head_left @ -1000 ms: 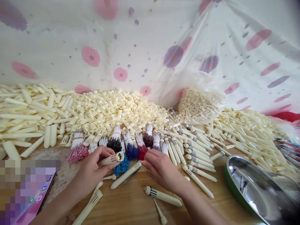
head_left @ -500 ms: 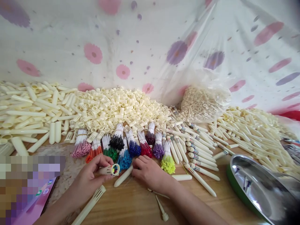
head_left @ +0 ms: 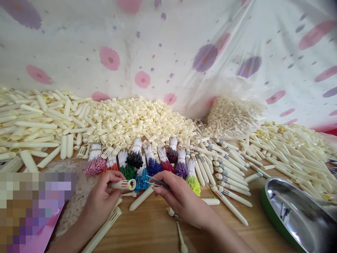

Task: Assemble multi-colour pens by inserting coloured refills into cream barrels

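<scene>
My left hand is closed round a cream slotted pen barrel, its round open end facing right with small coloured pieces inside. In my right hand is a pair of tweezers, tips pointing left toward the barrel but apart from it. Whether anything sits between the tips I cannot tell. A smooth cream tube lies below the tweezers, and a slotted cream tube lies under my left wrist. Just behind my hands stand light blue refills, blue refills and green refills in bundles.
Heaps of slotted cream caps and cream tubes line the back. Multicolour pens lie in rows to the right, near a green-sided metal bowl. A plastic bag of small parts stands behind them.
My right hand has lifted from beside the refill bundles, and the tweezers now show in it. The barrel in my left hand has turned more sideways. The view has shifted slightly.
</scene>
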### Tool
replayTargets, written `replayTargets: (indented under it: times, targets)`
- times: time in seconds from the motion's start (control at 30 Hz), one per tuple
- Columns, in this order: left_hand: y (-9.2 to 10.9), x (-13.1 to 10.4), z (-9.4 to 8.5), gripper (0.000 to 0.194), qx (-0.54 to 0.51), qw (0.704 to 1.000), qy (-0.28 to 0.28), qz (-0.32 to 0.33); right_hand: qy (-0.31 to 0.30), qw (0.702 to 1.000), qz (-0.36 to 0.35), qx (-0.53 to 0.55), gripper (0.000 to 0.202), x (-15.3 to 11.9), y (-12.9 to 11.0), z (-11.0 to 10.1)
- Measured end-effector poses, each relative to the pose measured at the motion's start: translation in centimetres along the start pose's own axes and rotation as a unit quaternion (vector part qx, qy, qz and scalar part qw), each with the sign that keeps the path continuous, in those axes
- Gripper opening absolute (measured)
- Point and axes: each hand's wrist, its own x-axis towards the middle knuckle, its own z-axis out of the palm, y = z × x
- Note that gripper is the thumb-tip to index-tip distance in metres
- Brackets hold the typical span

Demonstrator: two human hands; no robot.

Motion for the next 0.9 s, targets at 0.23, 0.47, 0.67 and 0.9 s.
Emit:
replayTargets:
  times: [0.23, 0.47, 0.67, 0.9]
  targets:
    - [-0.7, 0.1, 0.3, 0.013, -0.019, 0.999, 0.039, 0.017, 0.020, 0.995, 0.030, -0.089, 0.012, 0.3, -0.4, 1.2]
    - [-0.6, -0.1, 0.6, 0.015, -0.021, 0.998, 0.039, 0.055, 0.056, 0.994, 0.009, -0.094, 0.011, 0.3, -0.5, 2.5]
    - [-0.6, -0.2, 0.5, 0.015, 0.002, 0.996, 0.032, 0.077, 0.046, 0.993, 0.011, -0.110, 0.011, 0.3, -0.6, 2.7]
    - [-0.5, -0.2, 0.5, 0.017, 0.010, 0.996, 0.033, 0.086, 0.039, 0.991, 0.021, -0.124, 0.013, 0.2, -0.9, 2.6]
